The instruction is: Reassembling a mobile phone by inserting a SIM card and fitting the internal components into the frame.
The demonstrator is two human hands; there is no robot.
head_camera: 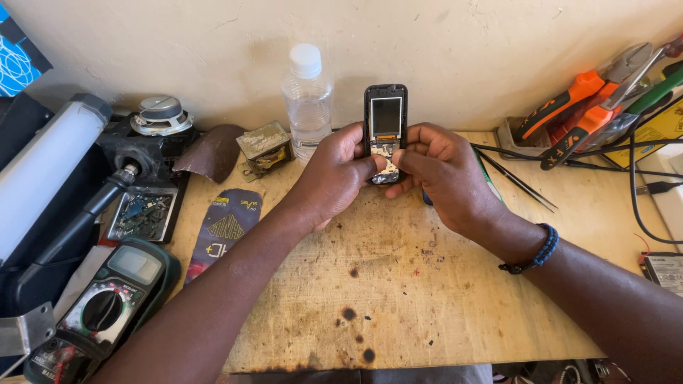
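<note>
Phone (385, 114) sits upright between both hands, screen facing up at the camera, its lower half stripped so the board shows; held that way, the exposed part stays in plain sight. Far out to the left of the left hand (333, 178) lies a multimeter (107, 306), closer in a patterned card (226, 226). That left hand curls around the phone's lower left edge, thumb pressed on the open board. Just beyond it stands a clear water bottle (307, 99). The right hand (445, 174) clamps the other edge, thumb and forefinger pinching the casing, above the scorched wooden surface (398, 284). Tweezers (516, 178) and orange-handled pliers (576, 107) lie off to its right.
</note>
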